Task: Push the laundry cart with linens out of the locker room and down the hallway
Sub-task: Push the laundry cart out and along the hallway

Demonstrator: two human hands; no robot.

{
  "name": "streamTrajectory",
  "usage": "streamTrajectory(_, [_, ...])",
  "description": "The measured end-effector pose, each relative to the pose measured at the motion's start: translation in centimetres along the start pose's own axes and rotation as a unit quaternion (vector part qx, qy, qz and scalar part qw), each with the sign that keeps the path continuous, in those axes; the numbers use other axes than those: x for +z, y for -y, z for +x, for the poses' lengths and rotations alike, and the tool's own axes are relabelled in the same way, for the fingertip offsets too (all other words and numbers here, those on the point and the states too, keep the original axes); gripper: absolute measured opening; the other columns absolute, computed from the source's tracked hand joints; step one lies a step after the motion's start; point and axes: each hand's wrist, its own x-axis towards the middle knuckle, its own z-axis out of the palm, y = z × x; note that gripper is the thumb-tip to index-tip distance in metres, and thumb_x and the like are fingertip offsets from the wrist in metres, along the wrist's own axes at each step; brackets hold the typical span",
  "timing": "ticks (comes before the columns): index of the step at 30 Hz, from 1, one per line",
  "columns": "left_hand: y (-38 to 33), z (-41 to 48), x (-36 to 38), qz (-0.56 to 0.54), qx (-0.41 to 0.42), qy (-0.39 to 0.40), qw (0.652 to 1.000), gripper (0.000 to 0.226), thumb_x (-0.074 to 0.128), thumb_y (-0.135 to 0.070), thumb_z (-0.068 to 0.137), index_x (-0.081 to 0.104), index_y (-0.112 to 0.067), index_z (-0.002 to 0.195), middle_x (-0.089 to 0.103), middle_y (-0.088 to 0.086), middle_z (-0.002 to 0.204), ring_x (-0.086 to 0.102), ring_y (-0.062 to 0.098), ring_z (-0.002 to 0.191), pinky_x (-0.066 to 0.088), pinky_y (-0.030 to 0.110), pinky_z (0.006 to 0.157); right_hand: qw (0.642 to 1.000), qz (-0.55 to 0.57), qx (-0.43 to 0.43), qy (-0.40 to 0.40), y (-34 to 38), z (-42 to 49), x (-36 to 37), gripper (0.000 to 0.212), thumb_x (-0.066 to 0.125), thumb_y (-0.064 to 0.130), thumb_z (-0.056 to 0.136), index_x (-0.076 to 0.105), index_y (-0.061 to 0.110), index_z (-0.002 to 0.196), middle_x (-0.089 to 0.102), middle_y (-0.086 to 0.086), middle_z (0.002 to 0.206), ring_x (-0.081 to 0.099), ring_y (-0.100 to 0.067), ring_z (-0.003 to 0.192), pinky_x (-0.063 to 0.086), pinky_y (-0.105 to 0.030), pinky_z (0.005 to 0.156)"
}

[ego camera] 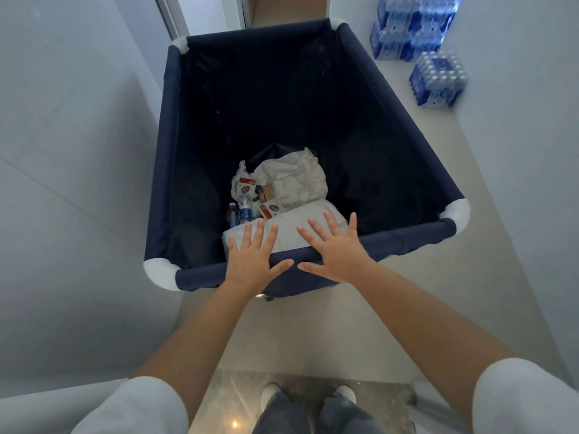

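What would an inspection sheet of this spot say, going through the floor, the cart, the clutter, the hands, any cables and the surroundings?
Surface: pale floor; dark glossy strip at the person's feet.
Job's things: navy laundry cart, white corner caps; white linens at the bottom, folded white piece at the near wall.
Clutter: small water bottles and red-and-white cartons among the linens.
Hands: left hand and right hand lie flat on the near rim, fingers spread, not curled around it.
Cables: nothing seen.
Surroundings: grey wall close on the left; shrink-wrapped bottled water packs stacked on the right; doorway ahead.
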Motion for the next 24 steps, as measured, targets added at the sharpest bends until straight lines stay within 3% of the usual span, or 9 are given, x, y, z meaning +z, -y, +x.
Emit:
streamTrajectory(9, [-0.5,-0.4,-0.4,0.0,-0.015,0.04,0.999,0.078,0.022,-0.072,0.083,-0.01,-0.035,0.144,-0.007,0.005,0.158,-0.005,0.038,0.142,0.007,0.062,0.108,1.0,0.014,0.02,0.009,-0.2,-0.6,0.5,0.072,0.019,0.073,0.082,-0.005,0.044,0.144,0.009,0.013,0.158,-0.005,-0.032,0.145,-0.01,-0.072,0.101])
streamTrajectory(24, [-4.3,-4.5,0.7,-0.008,-0.05,0.024,0.998,0.078,0.019,-0.072,0.082,-0.012,-0.035,0.144,-0.007,0.006,0.158,-0.006,0.035,0.143,0.006,0.062,0.109,1.0,0.008,-0.014,0.012,-0.8,-4.9,0.6,0.071,0.025,0.068,0.086,-0.002,0.041,0.146,0.006,0.011,0.159,-0.006,-0.032,0.145,-0.006,-0.072,0.102])
